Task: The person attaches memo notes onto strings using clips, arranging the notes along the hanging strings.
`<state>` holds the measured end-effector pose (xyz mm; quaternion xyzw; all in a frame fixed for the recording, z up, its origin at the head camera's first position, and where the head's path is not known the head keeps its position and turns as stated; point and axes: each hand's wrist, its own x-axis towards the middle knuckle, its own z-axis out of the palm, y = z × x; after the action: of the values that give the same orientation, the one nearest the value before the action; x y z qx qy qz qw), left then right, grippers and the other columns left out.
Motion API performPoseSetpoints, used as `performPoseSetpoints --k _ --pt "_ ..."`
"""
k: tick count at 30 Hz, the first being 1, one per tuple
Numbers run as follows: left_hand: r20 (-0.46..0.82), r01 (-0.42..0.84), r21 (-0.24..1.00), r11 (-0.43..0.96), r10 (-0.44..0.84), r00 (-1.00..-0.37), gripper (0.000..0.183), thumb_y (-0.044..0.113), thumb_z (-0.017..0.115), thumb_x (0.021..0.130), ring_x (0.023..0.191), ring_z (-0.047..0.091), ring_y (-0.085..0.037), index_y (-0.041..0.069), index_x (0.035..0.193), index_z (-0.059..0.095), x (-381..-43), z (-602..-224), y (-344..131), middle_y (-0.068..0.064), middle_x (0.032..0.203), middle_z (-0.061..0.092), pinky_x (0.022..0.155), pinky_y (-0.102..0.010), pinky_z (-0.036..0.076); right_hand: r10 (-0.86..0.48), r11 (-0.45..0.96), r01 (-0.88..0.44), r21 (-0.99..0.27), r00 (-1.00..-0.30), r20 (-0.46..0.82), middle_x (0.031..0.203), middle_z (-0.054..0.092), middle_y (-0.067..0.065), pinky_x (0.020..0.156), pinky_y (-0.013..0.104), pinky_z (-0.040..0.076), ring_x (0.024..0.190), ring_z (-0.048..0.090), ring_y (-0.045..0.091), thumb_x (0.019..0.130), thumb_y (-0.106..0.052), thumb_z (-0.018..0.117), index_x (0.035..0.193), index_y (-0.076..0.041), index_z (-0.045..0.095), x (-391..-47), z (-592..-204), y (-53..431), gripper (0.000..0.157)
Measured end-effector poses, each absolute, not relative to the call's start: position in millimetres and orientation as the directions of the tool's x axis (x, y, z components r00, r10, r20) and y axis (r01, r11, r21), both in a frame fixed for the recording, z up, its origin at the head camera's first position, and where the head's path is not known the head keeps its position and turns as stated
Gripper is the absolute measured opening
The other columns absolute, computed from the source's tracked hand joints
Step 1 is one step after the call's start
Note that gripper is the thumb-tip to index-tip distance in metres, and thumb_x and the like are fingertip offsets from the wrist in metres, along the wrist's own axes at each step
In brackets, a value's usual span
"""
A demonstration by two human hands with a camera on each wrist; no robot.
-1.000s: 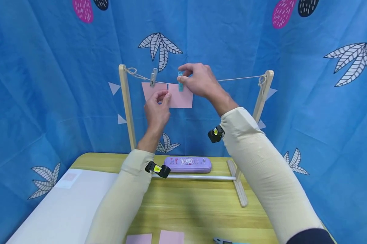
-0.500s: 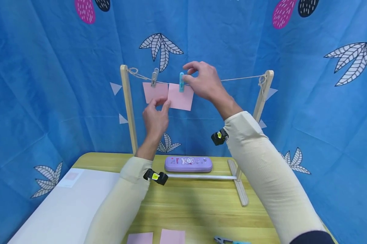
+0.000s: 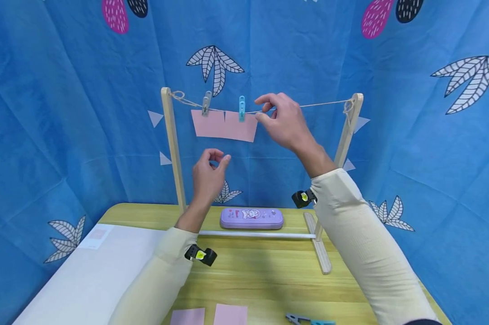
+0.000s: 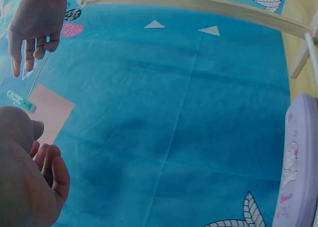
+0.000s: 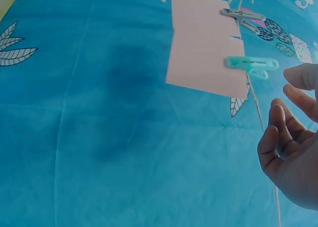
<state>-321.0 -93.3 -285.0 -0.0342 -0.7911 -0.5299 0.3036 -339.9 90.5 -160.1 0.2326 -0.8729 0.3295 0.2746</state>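
At far left, a white panel (image 3: 86, 275) lies on the wooden table (image 3: 236, 271); to its right, the left post (image 3: 172, 144) bears one end of the string (image 3: 321, 104). Next along, a grey clothespin (image 3: 206, 104) fastens the left pink sheet (image 3: 207, 126) by its upper edge. Below this sheet hangs your left hand (image 3: 209, 178), clear of the paper, fingers loosely curled, thumb and forefinger parted, holding nothing; half a second earlier it is higher, its fingertips at the sheets' lower edges. Farther right, a turquoise clothespin (image 3: 242, 110) fastens the right pink sheet (image 3: 240, 131), which tilts in the earlier frame and now lines up more nearly with its neighbour, a narrow notch between their tops. Your right hand (image 3: 286, 122) stands just right of the turquoise clothespin, where earlier its thumb is against it; its fingers are bent and parted, gripping nothing, though you cannot tell whether they touch the string. The right post (image 3: 347, 131) carries the string's far end. Counted: two hung sheets, two clothespins on the string, two posts; on the table, from left, two loose pink sheets (image 3: 230, 314), one purple case (image 3: 251, 219) and two loose clothespins, one grey (image 3: 295, 318), one turquoise (image 3: 323, 322).
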Motion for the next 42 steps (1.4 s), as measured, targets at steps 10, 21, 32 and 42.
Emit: performPoseSetpoints --k 10,21,32,42 --pt "0.451 0.343 0.808 0.479 -0.130 -0.883 0.030 0.037 0.062 0.094 0.082 0.051 -0.020 0.011 0.108 0.058 -306.1 -312.6 -97.6 -0.003 0.094 0.058 0.071 -0.031 0.043 -0.291 0.675 -0.589 -0.444 -0.766 0.573 0.108 0.057 0.009 0.082 0.040 0.046 0.093 0.055 0.023 0.094 -0.025 0.059 0.126 -0.014 0.061 -325.7 -195.3 108.2 0.034" --pt "0.402 0.321 0.799 0.508 -0.053 -0.914 0.028 0.036 0.063 0.094 0.083 0.054 -0.019 0.011 0.106 0.058 -291.1 -336.5 -104.8 -0.003 0.095 0.060 0.073 -0.031 0.045 -0.333 0.678 -0.556 -0.480 -0.815 0.473 0.113 0.057 0.007 0.085 0.044 0.047 0.102 0.057 0.024 0.096 -0.027 0.058 0.130 -0.017 0.057 -311.1 -242.8 130.0 0.036" --pt "0.337 0.265 0.803 0.533 -0.039 -0.941 0.030 0.037 0.062 0.094 0.091 0.056 -0.019 0.012 0.110 0.059 -283.5 -348.1 -113.2 -0.003 0.101 0.061 0.080 -0.032 0.046 -0.339 0.687 -0.510 -0.518 -0.855 0.393 0.113 0.058 0.006 0.088 0.043 0.048 0.102 0.058 0.024 0.097 -0.028 0.058 0.130 -0.018 0.057 -304.8 -289.3 148.5 0.035" --pt "0.275 0.222 0.789 0.573 -0.007 -0.961 0.024 0.036 0.063 0.093 0.091 0.058 -0.018 0.015 0.103 0.058 -277.8 -365.1 -118.3 -0.002 0.099 0.062 0.072 -0.030 0.047 -0.343 0.694 -0.504 -0.514 -0.859 0.379 0.110 0.059 0.004 0.085 0.041 0.046 0.105 0.055 0.025 0.097 -0.028 0.058 0.127 -0.017 0.059 -294.8 -318.3 162.9 0.032"
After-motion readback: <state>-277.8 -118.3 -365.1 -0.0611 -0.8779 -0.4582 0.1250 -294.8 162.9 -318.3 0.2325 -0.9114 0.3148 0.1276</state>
